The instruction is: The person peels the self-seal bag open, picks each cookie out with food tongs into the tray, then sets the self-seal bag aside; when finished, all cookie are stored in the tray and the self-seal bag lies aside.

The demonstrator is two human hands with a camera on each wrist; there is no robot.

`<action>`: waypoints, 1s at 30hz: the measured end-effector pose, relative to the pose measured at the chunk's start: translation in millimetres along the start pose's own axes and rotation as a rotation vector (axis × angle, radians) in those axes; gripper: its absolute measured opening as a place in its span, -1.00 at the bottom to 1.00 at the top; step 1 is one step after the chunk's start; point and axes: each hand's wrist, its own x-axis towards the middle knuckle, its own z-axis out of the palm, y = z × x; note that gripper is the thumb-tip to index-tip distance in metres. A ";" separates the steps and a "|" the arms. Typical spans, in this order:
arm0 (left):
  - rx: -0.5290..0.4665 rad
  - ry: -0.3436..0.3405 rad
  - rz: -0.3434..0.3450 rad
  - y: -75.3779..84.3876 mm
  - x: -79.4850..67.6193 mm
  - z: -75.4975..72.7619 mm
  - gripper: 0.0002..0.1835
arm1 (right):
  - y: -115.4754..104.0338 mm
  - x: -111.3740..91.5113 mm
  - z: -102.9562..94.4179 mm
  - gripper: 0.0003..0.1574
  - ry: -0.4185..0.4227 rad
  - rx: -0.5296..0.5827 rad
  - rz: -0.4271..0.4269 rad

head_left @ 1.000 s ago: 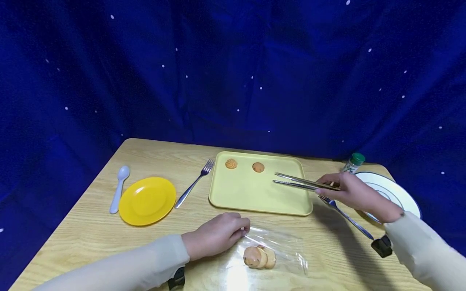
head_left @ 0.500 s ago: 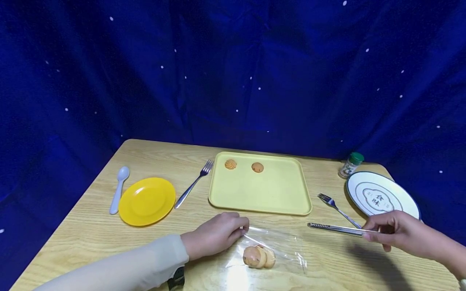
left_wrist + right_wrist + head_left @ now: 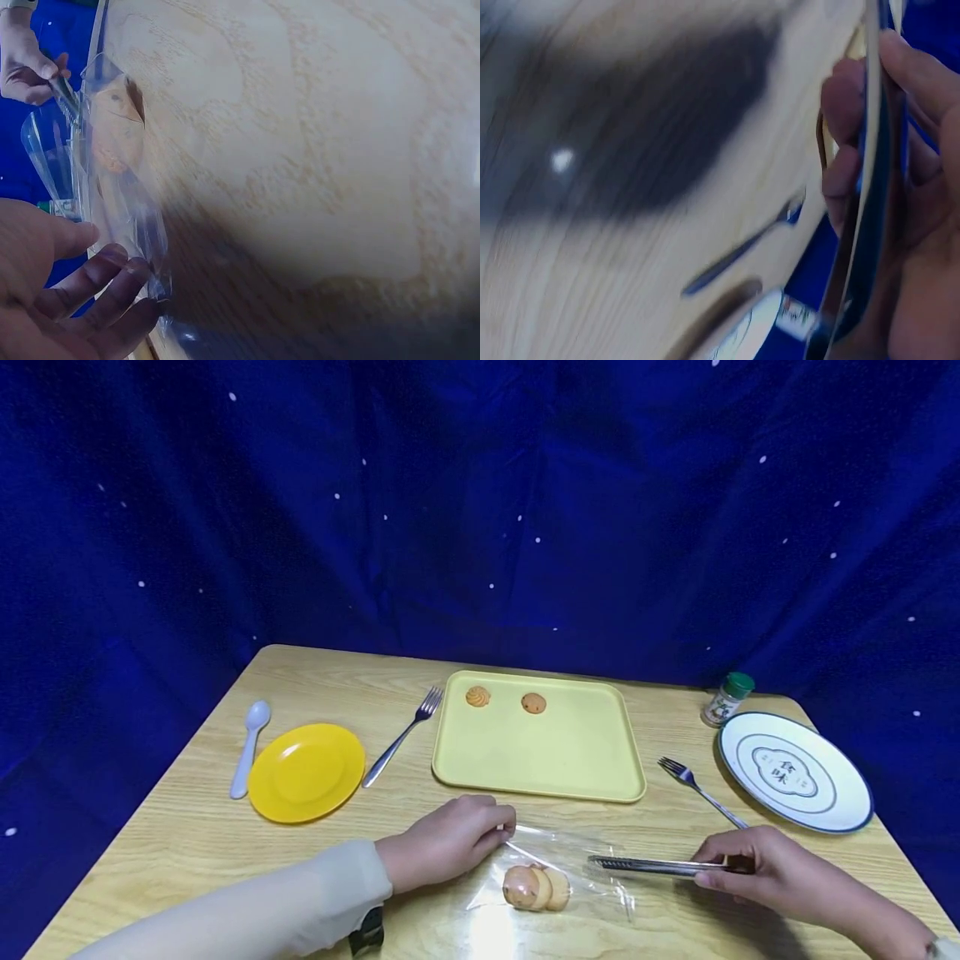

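A clear plastic bag (image 3: pixel 588 839) with several round cookies (image 3: pixel 522 887) lies on the table near its front edge. My left hand (image 3: pixel 453 839) pinches the bag's left end between thumb and fingers. In my right hand (image 3: pixel 772 870) I grip metal tongs (image 3: pixel 648 866), pointing left, with no cookie visible between their tips. Those tips overlap the bag's right side in the head view; whether they are inside or above it I cannot tell. Behind the bag, a yellow tray (image 3: pixel 555 760) carries a swirled cookie (image 3: pixel 477 696) and a round, dark-flecked cookie (image 3: pixel 533 702).
To the left are a yellow plate (image 3: pixel 303 774), a pale spoon (image 3: pixel 250 747) and a fork (image 3: pixel 403 737). Another fork (image 3: pixel 701 791), a white patterned plate (image 3: pixel 797 772) and a green-capped shaker (image 3: pixel 727 699) stand to the right. A blue curtain (image 3: pixel 480 527) hangs behind the table.
My right hand has drawn the tongs back from over the tray toward the front right, then left to the bag. The tong arms look closer together. My left hand stays put.
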 end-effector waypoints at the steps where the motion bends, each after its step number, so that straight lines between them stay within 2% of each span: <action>1: 0.000 0.001 0.000 0.2 0.1 0.1 -0.91 | -1.0 3.9 3.0 -0.72 0.015 -0.028 -0.011; 4: 0.000 -0.003 -0.004 0.4 0.4 0.4 -0.91 | -3.8 15.1 10.4 -0.74 0.044 -0.114 -0.045; 7: 0.000 -0.008 -0.005 0.5 0.7 1.0 -0.91 | -7.0 23.9 14.9 -0.75 0.044 -0.180 -0.035; 11: 0.004 -0.012 -0.002 0.4 1.1 1.2 -0.91 | -10.2 32.5 17.2 -0.71 0.034 -0.231 -0.005; 20: -0.011 -0.023 -0.002 0.1 1.8 -0.7 -0.92 | -13.9 49.5 16.9 -0.69 0.042 -0.352 -0.002; 25: -0.009 -0.020 -0.002 -0.9 2.3 -0.1 -0.91 | -16.2 57.8 18.2 -0.71 0.064 -0.427 -0.044; 30: -0.026 -0.020 -0.015 -1.9 1.8 -0.6 -0.90 | -17.5 60.7 19.0 -0.71 0.106 -0.517 -0.005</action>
